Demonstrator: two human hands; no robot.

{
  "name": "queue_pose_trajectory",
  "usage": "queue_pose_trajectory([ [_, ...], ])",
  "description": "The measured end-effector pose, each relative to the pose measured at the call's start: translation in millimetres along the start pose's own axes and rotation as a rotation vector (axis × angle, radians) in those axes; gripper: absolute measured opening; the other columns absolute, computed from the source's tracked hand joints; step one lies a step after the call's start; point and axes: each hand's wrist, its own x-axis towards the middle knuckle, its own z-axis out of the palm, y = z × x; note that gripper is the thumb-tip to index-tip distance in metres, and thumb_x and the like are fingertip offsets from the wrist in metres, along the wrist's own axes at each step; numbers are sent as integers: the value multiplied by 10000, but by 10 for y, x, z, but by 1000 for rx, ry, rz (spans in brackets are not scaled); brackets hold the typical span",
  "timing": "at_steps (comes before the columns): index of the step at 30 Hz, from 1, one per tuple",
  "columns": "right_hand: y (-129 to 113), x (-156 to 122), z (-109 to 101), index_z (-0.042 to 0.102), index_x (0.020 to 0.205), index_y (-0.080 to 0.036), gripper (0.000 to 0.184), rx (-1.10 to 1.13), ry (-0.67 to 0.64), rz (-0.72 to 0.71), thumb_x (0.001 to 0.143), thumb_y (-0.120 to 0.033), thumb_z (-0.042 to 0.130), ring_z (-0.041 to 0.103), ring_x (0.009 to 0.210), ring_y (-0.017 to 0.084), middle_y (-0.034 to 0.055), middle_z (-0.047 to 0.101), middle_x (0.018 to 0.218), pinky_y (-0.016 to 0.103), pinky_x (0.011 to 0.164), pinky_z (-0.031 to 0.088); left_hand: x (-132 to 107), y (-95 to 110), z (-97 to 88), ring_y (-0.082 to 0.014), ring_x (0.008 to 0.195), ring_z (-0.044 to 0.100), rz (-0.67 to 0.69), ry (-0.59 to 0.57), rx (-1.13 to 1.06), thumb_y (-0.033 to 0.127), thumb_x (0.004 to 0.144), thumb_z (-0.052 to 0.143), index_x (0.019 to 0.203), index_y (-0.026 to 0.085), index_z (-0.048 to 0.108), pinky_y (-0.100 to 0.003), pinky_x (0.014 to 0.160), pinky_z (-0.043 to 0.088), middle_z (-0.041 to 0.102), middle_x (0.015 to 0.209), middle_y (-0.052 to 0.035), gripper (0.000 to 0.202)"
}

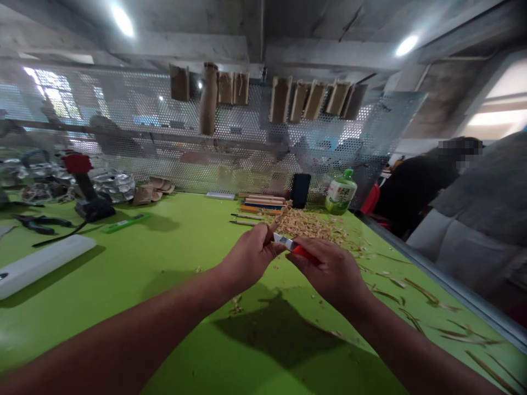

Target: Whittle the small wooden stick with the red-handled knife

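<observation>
A red-handled utility knife [302, 252] lies across your closed right grip [329, 271], its long axis running roughly sideways, with the steel blade [282, 240] pointing left toward your left grip [249, 257]. That left grip is curled around a thin wooden stick [279, 218], whose free end angles up and right, toward the far edge of the green desk [90, 323]. Your fingers hide exactly where blade meets stick. Both grips are close together, just in front of a heap of pale wood shavings [302, 226] near the far edge. Longer shavings [415, 291] lie scattered toward the desk's right edge.
</observation>
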Motion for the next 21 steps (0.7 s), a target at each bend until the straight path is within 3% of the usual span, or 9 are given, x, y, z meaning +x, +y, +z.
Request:
queue_pose_trajectory([
  [10,-30,-19,-10,711,1055,-234,322,-120,25,-38,900,-444,522,696,797,208,73,746,942,318,692,543,-9,22,19,-120,646,373,-27,9,-16,406,871,521,737,197,391,-255,555,295,449,711,25,280],
  [21,-114,-60,-55,694,1104,-201,338,-288,83,-55,908,-405,509,694,766,220,82,741,947,296,606,489,-28,-7,55,-118,640,375,-80,-22,-93,490,889,456,832,181,470,-244,536,292,441,716,22,314],
])
